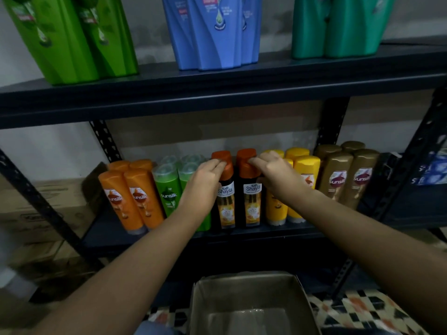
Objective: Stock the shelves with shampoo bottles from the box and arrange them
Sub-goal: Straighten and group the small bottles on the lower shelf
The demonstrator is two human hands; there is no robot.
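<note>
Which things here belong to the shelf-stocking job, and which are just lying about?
Job:
- left hand and right hand, on the caps of the two black bottles
- box
- lower shelf

Lying about:
- cartons left of the rack
- patterned floor
- blue packs far right

One head view, close to the rack.
Your head camera looks forward and slightly down at the lower shelf (242, 232), within arm's reach, the upper shelf (217, 93) crossing above and the box (244, 293) below.
</note>
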